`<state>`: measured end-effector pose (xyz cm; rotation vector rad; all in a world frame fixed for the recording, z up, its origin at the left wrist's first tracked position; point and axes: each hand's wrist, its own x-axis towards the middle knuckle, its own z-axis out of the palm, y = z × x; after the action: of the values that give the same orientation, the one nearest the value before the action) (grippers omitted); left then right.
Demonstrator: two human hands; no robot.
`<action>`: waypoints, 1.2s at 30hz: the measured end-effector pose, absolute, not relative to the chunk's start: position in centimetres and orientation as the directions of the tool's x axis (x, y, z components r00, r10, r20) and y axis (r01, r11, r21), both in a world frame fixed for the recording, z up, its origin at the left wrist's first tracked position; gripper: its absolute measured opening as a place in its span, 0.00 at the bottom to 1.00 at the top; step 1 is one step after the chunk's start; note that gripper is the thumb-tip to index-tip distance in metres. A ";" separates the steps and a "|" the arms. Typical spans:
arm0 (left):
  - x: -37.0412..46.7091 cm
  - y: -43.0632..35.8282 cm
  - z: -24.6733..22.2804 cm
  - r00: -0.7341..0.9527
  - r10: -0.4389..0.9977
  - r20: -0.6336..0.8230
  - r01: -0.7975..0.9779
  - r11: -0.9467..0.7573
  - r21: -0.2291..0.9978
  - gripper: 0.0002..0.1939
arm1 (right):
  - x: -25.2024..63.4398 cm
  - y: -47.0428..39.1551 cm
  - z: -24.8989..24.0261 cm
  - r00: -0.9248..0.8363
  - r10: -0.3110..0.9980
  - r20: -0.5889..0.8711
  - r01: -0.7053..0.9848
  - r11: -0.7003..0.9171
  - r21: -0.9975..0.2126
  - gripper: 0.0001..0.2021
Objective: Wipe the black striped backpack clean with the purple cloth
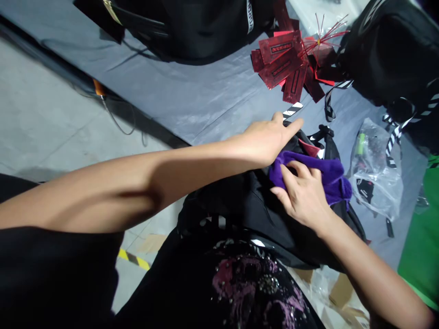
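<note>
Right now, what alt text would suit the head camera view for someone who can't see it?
A person's right hand touches purple cloth at a black bag; the left hand is beside a striped strap. Beyond, red tags and more black bags rest on a grey surface.

A bench [154, 87] wears a smooth blue-grey covering, softly creased, with light sheening across it. Alongside its dark edge stretches a pale grey floor [41, 123], crossed by faint straight lines and shadowed close to the bench. Yellow-and-black striped tape [133, 258] and scraps of cardboard [342, 289] lie on the bench's near side.
</note>
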<state>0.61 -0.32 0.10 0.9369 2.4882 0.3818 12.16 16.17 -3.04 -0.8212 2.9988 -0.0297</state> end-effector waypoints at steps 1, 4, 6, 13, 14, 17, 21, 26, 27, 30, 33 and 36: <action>0.6 -0.3 0.1 -0.665 0.676 -0.319 0.548 0.731 0.406 0.44 | 11.7 15.8 -3.1 -0.845 -0.533 -0.042 -0.532 0.846 -0.041 0.26; 0.5 -0.4 0.2 -0.652 0.688 -0.319 0.554 0.719 0.419 0.44 | 10.9 15.2 -2.9 -0.847 -0.527 -0.070 -0.528 0.849 -0.010 0.27; 0.4 -0.4 0.1 -0.652 0.689 -0.316 0.558 0.718 0.415 0.44 | 10.8 14.8 -2.8 -0.866 -0.494 -0.074 -0.495 0.869 0.004 0.26; 0.5 -0.4 0.0 -0.662 0.684 -0.307 0.585 0.727 0.360 0.43 | 11.3 15.3 -2.5 -0.904 -0.422 -0.074 -0.392 0.885 -0.253 0.19; 0.4 -0.4 -0.1 -0.667 0.680 -0.306 0.583 0.731 0.354 0.43 | 11.5 16.2 -2.1 -0.930 -0.365 -0.046 -0.329 0.881 -0.341 0.18; 0.1 -0.4 -0.4 -0.668 0.679 -0.304 0.589 0.732 0.343 0.43 | 11.7 19.9 -0.6 -0.986 -0.003 0.167 -0.103 0.795 -0.598 0.17; 0.4 -0.5 -0.4 -0.658 0.695 -0.289 0.621 0.718 0.313 0.42 | 9.5 24.3 3.1 -0.731 0.320 0.602 -0.106 0.820 -0.563 0.25; 0.6 -0.2 0.2 -0.644 0.699 -0.310 0.643 0.715 0.276 0.34 | 7.8 28.7 5.8 -0.671 0.301 0.678 0.148 0.950 -0.275 0.27; 0.6 -0.1 0.1 -0.636 0.704 -0.316 0.649 0.709 0.276 0.33 | 8.4 29.8 5.2 -0.726 0.308 0.615 0.181 0.948 -0.262 0.25; 0.4 0.1 -0.4 -0.649 0.672 -0.356 0.632 0.737 0.240 0.31 | 11.9 33.5 1.7 -0.811 0.399 0.427 0.300 0.911 -0.283 0.23; 0.1 0.3 -1.5 -0.677 0.631 -0.380 0.599 0.772 0.214 0.33 | 16.0 37.1 -3.2 -0.803 0.587 0.103 0.575 0.809 -0.123 0.23; -0.1 0.3 -2.2 -0.690 0.617 -0.379 0.590 0.782 0.200 0.34 | 18.1 39.8 -7.3 -0.767 0.633 -0.105 0.638 0.769 -0.033 0.17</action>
<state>-0.06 0.34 -2.16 0.9093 2.5444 0.0865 18.11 39.84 -7.32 1.0339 2.8716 -0.1013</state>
